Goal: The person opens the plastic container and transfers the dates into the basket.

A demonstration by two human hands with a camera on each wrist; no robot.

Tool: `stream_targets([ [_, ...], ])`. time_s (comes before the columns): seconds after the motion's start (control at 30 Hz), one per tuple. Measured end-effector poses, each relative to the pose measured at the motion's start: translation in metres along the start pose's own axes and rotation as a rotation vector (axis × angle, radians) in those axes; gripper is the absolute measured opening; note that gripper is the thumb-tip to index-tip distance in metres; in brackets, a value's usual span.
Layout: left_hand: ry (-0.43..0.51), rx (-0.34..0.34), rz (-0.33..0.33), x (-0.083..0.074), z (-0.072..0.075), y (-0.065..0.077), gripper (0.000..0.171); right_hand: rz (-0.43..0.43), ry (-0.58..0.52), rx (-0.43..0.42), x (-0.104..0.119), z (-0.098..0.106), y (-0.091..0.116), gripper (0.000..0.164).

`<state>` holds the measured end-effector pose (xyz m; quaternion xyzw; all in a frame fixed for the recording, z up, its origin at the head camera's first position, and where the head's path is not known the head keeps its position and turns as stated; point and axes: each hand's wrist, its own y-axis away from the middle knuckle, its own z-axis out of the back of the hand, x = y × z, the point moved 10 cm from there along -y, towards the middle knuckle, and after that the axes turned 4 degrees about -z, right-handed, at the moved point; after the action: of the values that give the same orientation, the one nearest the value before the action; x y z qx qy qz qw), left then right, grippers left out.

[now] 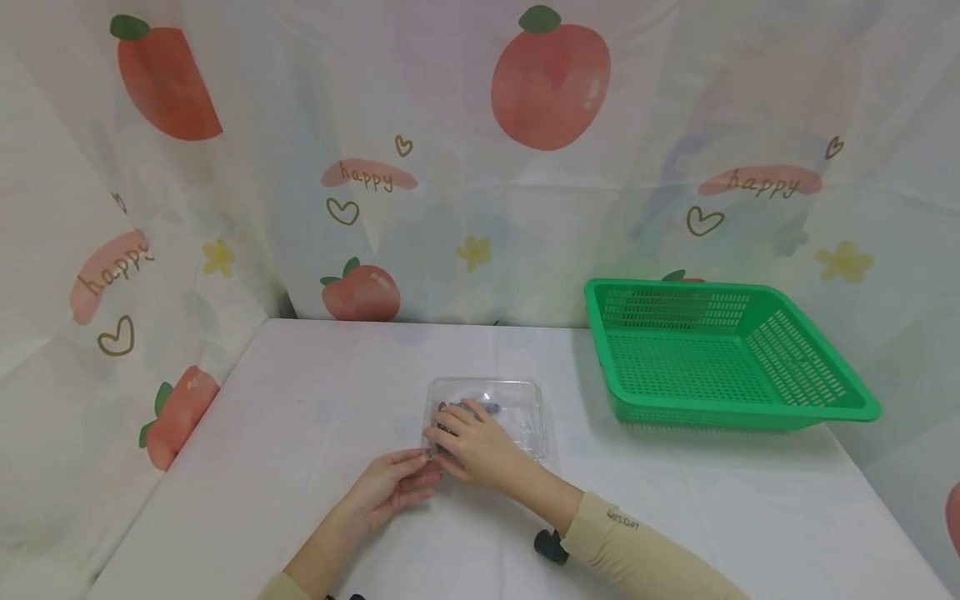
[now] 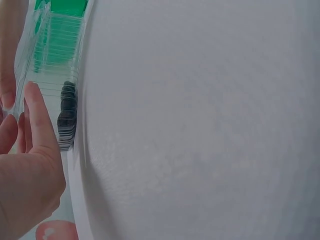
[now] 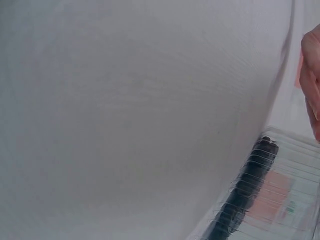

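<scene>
A clear plastic box with a lid lies on the table, small dark round fruits that look like blueberries along its bottom. At its near left corner my left hand pinches the rim, one finger lying along the ribbed side. My right hand reaches over the box from the right, its fingers bent on the top and the thumb at the same front corner. Much of the fruit is hidden under this hand in the head view. Through the ribbed wall in the right wrist view, the fruits show as a dark row.
A green slotted plastic basket stands at the back right of the white table. Patterned cloth hangs behind and on the left. A black cylindrical piece shows beneath the right wrist.
</scene>
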<state>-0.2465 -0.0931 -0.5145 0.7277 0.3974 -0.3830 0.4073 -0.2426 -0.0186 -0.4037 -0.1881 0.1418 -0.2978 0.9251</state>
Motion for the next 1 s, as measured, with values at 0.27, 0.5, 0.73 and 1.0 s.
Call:
stream_targets([
  [0.27,-0.032,-0.003,-0.054,-0.0028,0.0004,-0.0009,0.047,0.022,0.025,-0.011,0.0022,0.0020,-0.0017,0.029],
  [0.5,-0.018,-0.012,-0.093,-0.0066,-0.0013,-0.0014,0.044,0.042,0.054,-0.018,0.0030,0.0011,-0.0022,0.026],
  [0.73,-0.054,-0.099,-0.053,-0.0042,0.0025,-0.0018,0.040,0.050,0.056,-0.030,0.0034,0.0014,-0.0024,0.025],
  [1.0,-0.076,-0.130,-0.077,-0.0055,0.0037,-0.0036,0.039,0.063,0.073,-0.037,0.0034,0.0007,-0.0030,0.024],
])
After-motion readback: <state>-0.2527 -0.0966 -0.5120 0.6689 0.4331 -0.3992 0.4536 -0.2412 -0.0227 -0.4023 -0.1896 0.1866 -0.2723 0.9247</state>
